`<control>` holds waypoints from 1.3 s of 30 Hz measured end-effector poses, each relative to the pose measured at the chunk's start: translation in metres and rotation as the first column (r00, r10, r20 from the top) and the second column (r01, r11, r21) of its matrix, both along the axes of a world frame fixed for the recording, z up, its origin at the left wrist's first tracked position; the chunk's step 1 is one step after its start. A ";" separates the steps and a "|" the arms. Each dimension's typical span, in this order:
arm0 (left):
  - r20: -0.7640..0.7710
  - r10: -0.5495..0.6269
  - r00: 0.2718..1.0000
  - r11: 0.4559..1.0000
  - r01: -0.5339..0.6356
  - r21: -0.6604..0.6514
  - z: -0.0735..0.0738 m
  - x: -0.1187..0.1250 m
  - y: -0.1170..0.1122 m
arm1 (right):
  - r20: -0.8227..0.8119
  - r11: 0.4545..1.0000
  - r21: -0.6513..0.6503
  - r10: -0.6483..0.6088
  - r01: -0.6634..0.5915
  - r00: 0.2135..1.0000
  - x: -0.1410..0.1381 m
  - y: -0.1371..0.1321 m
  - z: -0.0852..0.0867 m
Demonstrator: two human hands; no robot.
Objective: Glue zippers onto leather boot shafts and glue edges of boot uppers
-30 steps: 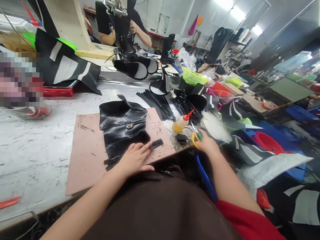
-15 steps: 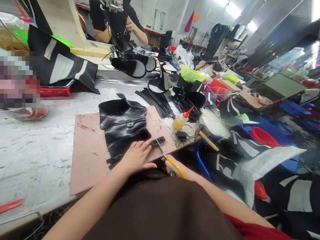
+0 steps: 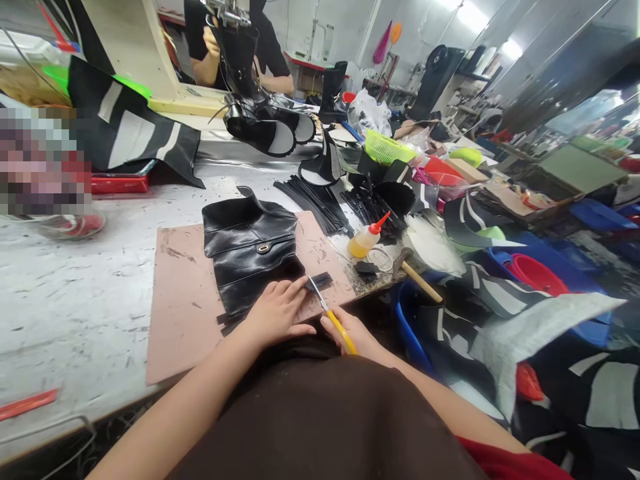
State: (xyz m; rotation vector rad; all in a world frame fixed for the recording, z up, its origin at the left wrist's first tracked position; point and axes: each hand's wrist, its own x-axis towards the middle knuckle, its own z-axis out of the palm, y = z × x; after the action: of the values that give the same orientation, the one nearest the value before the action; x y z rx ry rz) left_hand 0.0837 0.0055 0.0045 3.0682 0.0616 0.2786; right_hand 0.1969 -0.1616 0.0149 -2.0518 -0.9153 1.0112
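Observation:
My left hand [image 3: 276,313] lies flat, fingers stretched out, at the lower edge of a glossy black leather boot piece [image 3: 243,243] with a small gold-rimmed fitting. Its fingertips reach the near end of a short black strip [image 3: 320,281]. My right hand [image 3: 356,329] is closed around yellow-handled scissors [image 3: 342,332]. The blades point up and away from me, their tips at the strip beside my left fingertips. Leather piece and strip rest on a pinkish cutting mat [image 3: 175,320]. My fingers hide part of the leather edge.
Right of the mat stand a glue bottle [image 3: 363,241] with a red tip and a hammer [image 3: 423,283]. Beyond lie bundled black strips [image 3: 317,203] and boots [image 3: 265,133]. A blue tub [image 3: 406,327] sits below the table edge. Another person [image 3: 275,57] is at the far side.
The scissors have turned in my right hand: the blades look closer together and the green inner handle no longer shows. My left hand stays on the leather. The view has shifted slightly.

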 end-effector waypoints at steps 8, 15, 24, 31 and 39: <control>0.020 0.007 1.000 0.999 -0.008 0.045 -0.001 0.000 -0.001 | -0.305 0.984 0.110 -0.099 0.138 0.947 0.016 -0.009 0.003; 0.100 -0.016 0.995 0.990 0.002 0.140 0.000 0.003 0.001 | -0.169 0.953 -0.084 -0.302 0.291 0.938 0.109 -0.046 0.033; 0.087 -0.001 0.996 0.984 -0.014 0.177 -0.004 0.002 0.001 | 0.844 0.911 -0.351 0.208 0.218 0.494 0.105 -0.065 0.000; 0.057 -0.019 0.998 0.987 0.010 0.158 -0.004 0.000 -0.001 | 0.814 0.937 -0.211 0.012 0.277 0.581 0.113 -0.085 -0.016; 0.133 0.242 0.961 0.958 -0.215 -0.189 0.014 -0.026 0.004 | 0.830 0.896 -0.333 0.131 0.294 0.542 0.199 -0.031 0.027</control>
State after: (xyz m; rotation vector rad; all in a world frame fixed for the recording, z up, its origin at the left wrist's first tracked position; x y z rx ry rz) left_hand 0.0575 0.0094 0.0181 2.8547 0.4142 0.4955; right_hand 0.3960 -0.1931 0.0424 -3.0399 -1.0708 0.0541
